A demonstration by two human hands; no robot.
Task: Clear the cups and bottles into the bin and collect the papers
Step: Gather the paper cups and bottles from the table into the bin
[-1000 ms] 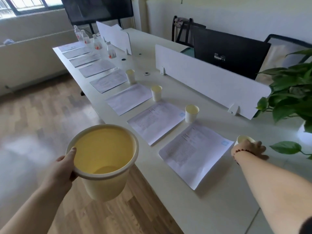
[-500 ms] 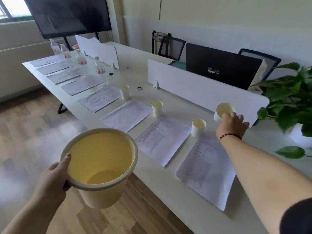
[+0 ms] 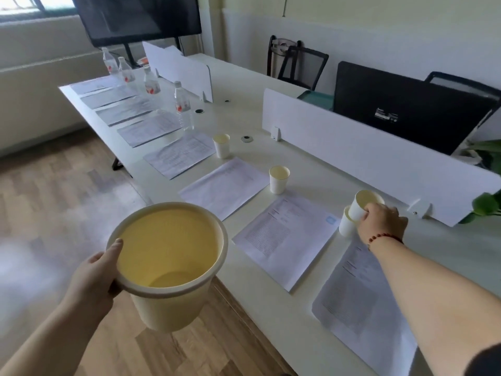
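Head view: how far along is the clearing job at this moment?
Barely started. The bin, held at its rim by the left hand, looks empty. The right hand holds one paper cup, tilted against a second cup standing on the table. Left: two more cups, four bottles, and all the papers.

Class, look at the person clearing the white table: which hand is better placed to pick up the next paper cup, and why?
The right hand. It already holds one white paper cup directly above the next standing paper cup. The left hand is busy gripping the rim of the yellow plastic bin, held off the table's edge.
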